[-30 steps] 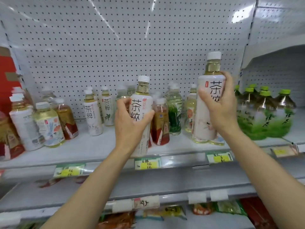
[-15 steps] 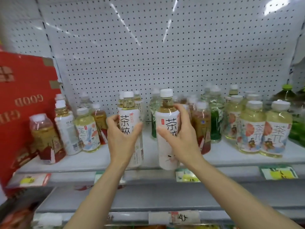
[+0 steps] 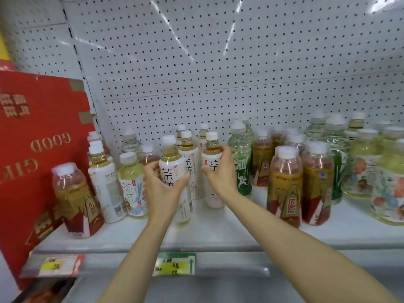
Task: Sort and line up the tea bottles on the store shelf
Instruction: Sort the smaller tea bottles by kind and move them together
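Note:
My left hand (image 3: 162, 189) grips a white-labelled tea bottle (image 3: 171, 171) with black characters, upright near the shelf's front. My right hand (image 3: 220, 173) grips a second bottle (image 3: 211, 162) of the same kind, a little further back and to the right. Behind and between them stand more white-labelled bottles (image 3: 190, 158) of that kind. Green tea bottles (image 3: 239, 158) stand just right of my right hand. Red-and-gold labelled bottles (image 3: 285, 186) stand further right.
The white shelf (image 3: 218, 235) has a pegboard back. A red carton (image 3: 32, 149) leans at the left end. A red-and-gold bottle (image 3: 74, 200), a white bottle (image 3: 105, 184) and a pale floral bottle (image 3: 133, 189) stand left of my hands. Floral-labelled bottles (image 3: 367, 169) crowd the right. Price tags (image 3: 175, 264) line the shelf edge.
Both hands carried their bottles leftward along the shelf and further in, down beside the other white-labelled bottles. The view has swung left, bringing the red carton closer.

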Demonstrator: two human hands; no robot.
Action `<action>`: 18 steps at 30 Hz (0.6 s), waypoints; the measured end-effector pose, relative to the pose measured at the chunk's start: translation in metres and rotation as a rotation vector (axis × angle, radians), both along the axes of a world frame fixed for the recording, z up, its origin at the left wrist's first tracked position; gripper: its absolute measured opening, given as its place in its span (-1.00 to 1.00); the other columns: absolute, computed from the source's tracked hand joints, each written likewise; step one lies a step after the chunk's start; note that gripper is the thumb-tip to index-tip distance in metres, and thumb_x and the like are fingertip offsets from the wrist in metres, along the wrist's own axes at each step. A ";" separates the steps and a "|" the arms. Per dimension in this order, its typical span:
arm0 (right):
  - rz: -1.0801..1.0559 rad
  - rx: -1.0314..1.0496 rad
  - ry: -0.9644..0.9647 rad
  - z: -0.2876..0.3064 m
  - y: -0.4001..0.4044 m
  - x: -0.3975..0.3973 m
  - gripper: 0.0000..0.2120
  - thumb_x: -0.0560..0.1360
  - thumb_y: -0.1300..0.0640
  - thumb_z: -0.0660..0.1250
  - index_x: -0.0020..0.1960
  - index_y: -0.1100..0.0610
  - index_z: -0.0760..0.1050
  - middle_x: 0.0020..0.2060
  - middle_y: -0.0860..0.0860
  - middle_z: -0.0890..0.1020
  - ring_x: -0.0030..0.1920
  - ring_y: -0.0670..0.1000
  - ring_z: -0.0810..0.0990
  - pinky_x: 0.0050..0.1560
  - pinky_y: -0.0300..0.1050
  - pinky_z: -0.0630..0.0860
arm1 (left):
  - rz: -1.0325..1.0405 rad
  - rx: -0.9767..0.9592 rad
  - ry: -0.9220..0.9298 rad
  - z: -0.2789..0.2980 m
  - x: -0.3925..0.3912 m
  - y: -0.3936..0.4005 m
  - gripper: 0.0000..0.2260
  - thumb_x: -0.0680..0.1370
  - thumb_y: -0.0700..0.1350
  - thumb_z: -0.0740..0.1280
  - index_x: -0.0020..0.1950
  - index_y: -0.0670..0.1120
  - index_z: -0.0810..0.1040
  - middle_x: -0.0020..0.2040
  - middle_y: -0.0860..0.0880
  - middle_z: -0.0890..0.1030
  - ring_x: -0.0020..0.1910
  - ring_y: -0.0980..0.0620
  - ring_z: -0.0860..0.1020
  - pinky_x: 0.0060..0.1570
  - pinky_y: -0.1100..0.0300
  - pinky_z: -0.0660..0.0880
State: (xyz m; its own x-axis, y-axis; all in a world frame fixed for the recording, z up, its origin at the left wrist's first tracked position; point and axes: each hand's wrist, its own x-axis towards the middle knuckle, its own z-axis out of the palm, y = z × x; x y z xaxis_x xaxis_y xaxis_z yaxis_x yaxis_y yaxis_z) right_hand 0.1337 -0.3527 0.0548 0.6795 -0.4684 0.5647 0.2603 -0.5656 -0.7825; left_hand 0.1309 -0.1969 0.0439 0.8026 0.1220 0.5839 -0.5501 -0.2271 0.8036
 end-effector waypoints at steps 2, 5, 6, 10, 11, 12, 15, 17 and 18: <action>-0.035 0.003 0.009 -0.001 0.006 0.019 -0.40 0.43 0.20 0.50 0.35 0.11 0.27 0.23 0.05 0.48 0.17 0.03 0.50 0.05 -0.18 0.38 | -0.014 0.020 -0.002 -0.003 0.012 0.002 -0.38 0.35 -0.10 0.62 0.22 0.04 0.29 0.01 0.21 0.53 -0.01 0.32 0.52 -0.11 0.37 0.41; -0.078 0.025 0.017 -0.001 0.010 0.038 -0.41 0.46 0.23 0.47 0.39 0.14 0.27 0.23 0.08 0.48 0.17 0.03 0.49 0.06 -0.19 0.37 | -0.035 0.028 0.009 -0.006 0.026 0.003 -0.35 0.33 -0.09 0.62 0.27 0.02 0.31 0.04 0.23 0.52 0.04 0.34 0.50 -0.06 0.28 0.44; -0.086 0.029 0.016 -0.001 0.010 0.043 -0.40 0.46 0.22 0.47 0.39 0.15 0.26 0.23 0.08 0.49 0.19 0.05 0.49 0.08 -0.17 0.38 | -0.038 0.030 0.015 -0.008 0.030 0.002 -0.35 0.33 -0.09 0.62 0.27 0.01 0.31 0.05 0.22 0.51 0.04 0.33 0.50 -0.05 0.26 0.44; -0.096 -0.001 0.023 -0.004 0.009 0.055 -0.41 0.47 0.22 0.45 0.41 0.17 0.24 0.22 0.09 0.49 0.17 0.05 0.48 0.10 -0.12 0.42 | -0.066 0.030 0.049 -0.013 0.036 -0.005 -0.34 0.34 -0.07 0.61 0.26 0.07 0.27 0.08 0.15 0.51 0.02 0.32 0.50 -0.09 0.40 0.39; -0.101 -0.018 0.022 -0.004 0.008 0.057 -0.41 0.48 0.22 0.44 0.41 0.17 0.24 0.21 0.09 0.48 0.16 0.04 0.47 0.09 -0.12 0.42 | -0.075 0.029 0.053 -0.012 0.037 -0.007 -0.34 0.34 -0.07 0.60 0.25 0.07 0.26 0.08 0.16 0.51 0.01 0.28 0.51 -0.09 0.41 0.39; -0.107 -0.028 0.019 -0.004 0.006 0.058 -0.42 0.49 0.21 0.44 0.41 0.17 0.24 0.22 0.09 0.48 0.16 0.03 0.46 0.08 -0.14 0.41 | -0.086 0.032 0.053 -0.012 0.038 -0.010 -0.34 0.34 -0.06 0.60 0.25 0.08 0.25 0.09 0.14 0.51 0.02 0.21 0.53 -0.07 0.36 0.40; -0.115 -0.044 0.016 -0.006 0.003 0.057 -0.43 0.50 0.17 0.43 0.42 0.14 0.25 0.22 0.09 0.49 0.14 0.01 0.45 0.05 -0.16 0.38 | -0.102 0.073 0.046 -0.012 0.043 -0.021 -0.33 0.34 -0.01 0.60 0.23 0.10 0.22 0.15 0.06 0.52 0.11 0.04 0.55 0.00 0.21 0.43; -0.105 -0.073 0.023 -0.007 0.000 0.057 -0.41 0.51 0.13 0.43 0.44 0.12 0.23 0.24 0.10 0.48 0.20 0.06 0.46 0.09 -0.10 0.42 | -0.095 0.097 0.041 -0.011 0.047 -0.026 -0.33 0.33 0.00 0.61 0.24 0.06 0.23 0.16 0.04 0.52 0.14 0.00 0.54 0.00 0.19 0.43; -0.099 -0.083 0.028 -0.007 -0.001 0.056 -0.39 0.51 0.12 0.43 0.46 0.11 0.22 0.26 0.11 0.48 0.23 0.07 0.46 0.11 -0.10 0.41 | -0.093 0.110 0.038 -0.011 0.048 -0.028 -0.32 0.33 0.00 0.61 0.26 0.02 0.25 0.17 0.03 0.51 0.15 -0.01 0.54 0.01 0.19 0.44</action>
